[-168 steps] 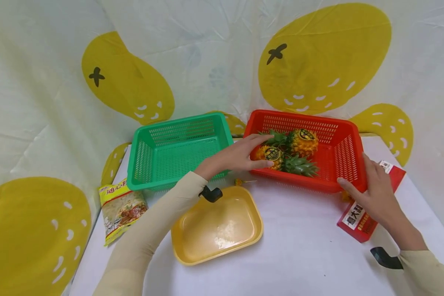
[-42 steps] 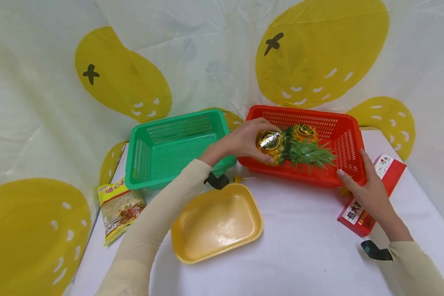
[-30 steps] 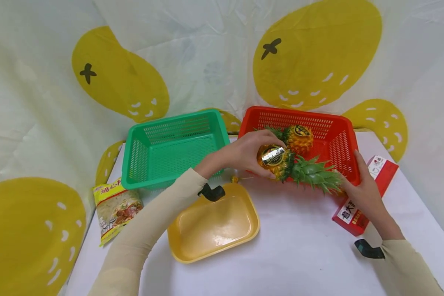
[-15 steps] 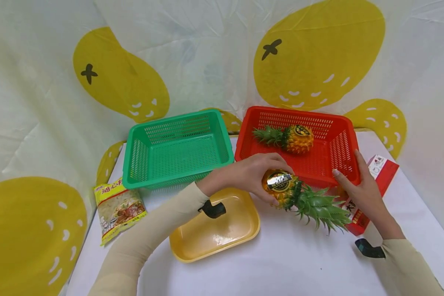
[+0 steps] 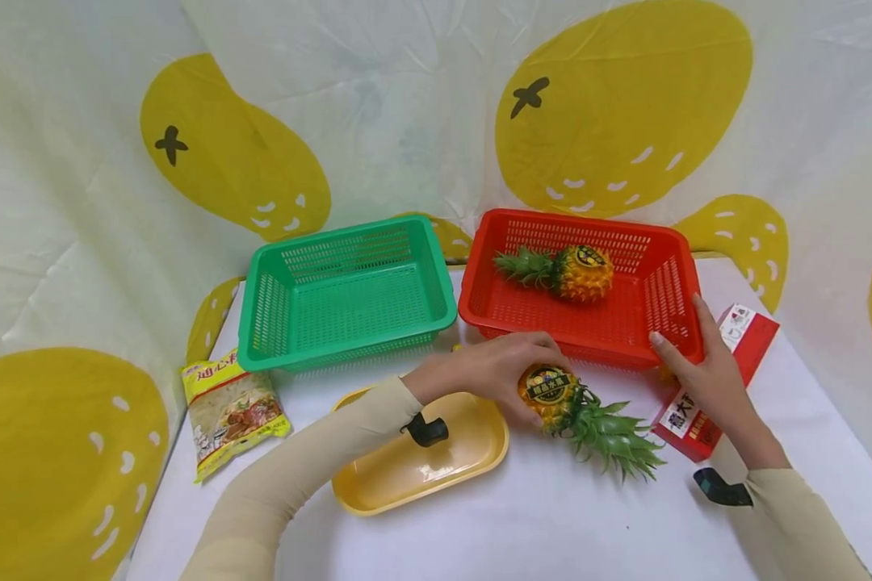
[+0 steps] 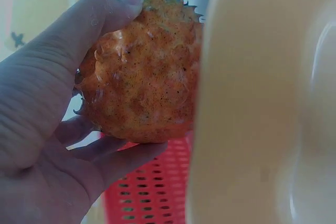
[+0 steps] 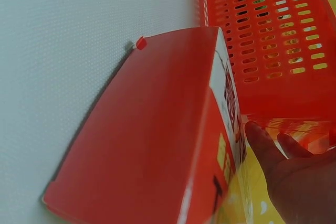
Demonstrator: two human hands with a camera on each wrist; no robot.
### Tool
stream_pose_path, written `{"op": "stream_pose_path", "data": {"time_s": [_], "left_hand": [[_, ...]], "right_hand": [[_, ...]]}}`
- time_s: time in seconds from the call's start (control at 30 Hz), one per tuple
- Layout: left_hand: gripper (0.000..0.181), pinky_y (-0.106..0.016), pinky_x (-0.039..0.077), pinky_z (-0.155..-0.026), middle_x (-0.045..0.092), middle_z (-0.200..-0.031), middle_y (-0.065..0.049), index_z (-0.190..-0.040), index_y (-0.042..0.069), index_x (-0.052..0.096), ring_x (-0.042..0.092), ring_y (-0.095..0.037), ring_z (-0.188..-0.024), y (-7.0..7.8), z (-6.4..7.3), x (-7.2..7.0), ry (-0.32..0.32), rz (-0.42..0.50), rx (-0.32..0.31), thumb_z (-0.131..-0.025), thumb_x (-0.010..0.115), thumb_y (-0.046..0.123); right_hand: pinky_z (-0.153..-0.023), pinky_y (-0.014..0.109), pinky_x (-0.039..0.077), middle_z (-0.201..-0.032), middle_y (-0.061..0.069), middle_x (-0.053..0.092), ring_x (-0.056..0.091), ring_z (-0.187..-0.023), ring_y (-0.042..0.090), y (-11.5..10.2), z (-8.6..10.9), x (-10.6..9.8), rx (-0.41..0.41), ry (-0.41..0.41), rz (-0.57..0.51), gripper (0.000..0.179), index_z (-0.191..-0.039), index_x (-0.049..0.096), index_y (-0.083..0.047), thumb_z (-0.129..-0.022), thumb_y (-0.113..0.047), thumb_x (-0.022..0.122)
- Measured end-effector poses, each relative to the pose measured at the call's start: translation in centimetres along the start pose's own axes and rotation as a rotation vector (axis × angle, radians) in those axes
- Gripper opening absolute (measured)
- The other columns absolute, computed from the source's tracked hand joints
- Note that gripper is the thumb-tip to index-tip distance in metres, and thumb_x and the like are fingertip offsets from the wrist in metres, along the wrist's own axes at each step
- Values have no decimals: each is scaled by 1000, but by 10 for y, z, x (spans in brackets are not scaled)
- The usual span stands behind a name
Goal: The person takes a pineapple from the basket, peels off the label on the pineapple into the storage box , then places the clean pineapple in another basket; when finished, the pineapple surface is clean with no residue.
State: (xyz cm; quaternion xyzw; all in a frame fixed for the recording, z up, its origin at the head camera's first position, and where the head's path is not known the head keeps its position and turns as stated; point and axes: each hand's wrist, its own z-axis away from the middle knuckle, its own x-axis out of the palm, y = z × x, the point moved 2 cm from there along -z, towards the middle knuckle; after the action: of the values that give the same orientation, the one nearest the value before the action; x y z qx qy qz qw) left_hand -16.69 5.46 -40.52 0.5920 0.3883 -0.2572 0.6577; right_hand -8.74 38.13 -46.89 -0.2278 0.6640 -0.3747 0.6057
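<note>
My left hand (image 5: 505, 367) grips a small pineapple (image 5: 563, 391) by its body, thumb on one side and fingers round the other. The pineapple lies low over the white table, in front of the red basket (image 5: 589, 343), its green crown pointing right. In the left wrist view, its bumpy orange body (image 6: 147, 72) shows between thumb and fingers. My right hand (image 5: 719, 387) holds the red basket at its front right corner, thumb at the front rim and fingers along the right side. A second pineapple (image 5: 584, 274) lies inside that basket, crown to the left.
A green basket (image 5: 345, 339) stands to the left of the red one. In front are a yellow tray (image 5: 407, 496), partly under my left arm, and a bag of pasta (image 5: 232, 407). A red box (image 5: 756, 343) lies beside and under my right hand.
My left hand has taken one pineapple out of the red basket and brought it forward and down over the table. My right hand has stayed at the basket's corner.
</note>
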Motion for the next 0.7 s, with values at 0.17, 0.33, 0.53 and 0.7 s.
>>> {"op": "stream_pose_path", "data": {"time_s": [0.17, 0.33, 0.53, 0.7], "left_hand": [[73, -16, 41, -96, 55, -132, -1, -144, 16, 63, 48, -7, -117, -5, -8, 12, -29, -16, -28, -81, 90, 40], [73, -15, 41, -95, 54, -133, 0, -144, 16, 62, 49, -6, -115, -9, -13, 20, -42, -27, -47, -81, 91, 40], [72, -15, 40, -95, 56, -133, 1, -144, 18, 62, 48, -5, -115, -13, -14, 27, -21, -26, -59, -82, 90, 42], [73, -15, 41, -94, 55, -133, 2, -145, 19, 61, 48, -4, -114, -14, -14, 31, -3, 21, -69, -82, 91, 42]], "right_hand": [[-82, 43, 58, -168, 27, 23, 34, -139, 58, -2, 1, -1, 2, 2, -3, 100, -169, -8, -38, -102, -49, 65], [-71, 15, 50, -167, 29, 23, 35, -137, 58, -2, 0, 0, 5, 1, -8, 99, -169, -8, -36, -103, -48, 65], [-80, 35, 58, -168, 29, 23, 35, -137, 58, -2, 0, 0, 0, 5, -5, 99, -169, -8, -37, -103, -49, 64], [-88, 70, 48, -168, 29, 20, 33, -138, 61, -1, 1, 1, 9, 8, -3, 99, -168, -9, -39, -102, -51, 64]]}}
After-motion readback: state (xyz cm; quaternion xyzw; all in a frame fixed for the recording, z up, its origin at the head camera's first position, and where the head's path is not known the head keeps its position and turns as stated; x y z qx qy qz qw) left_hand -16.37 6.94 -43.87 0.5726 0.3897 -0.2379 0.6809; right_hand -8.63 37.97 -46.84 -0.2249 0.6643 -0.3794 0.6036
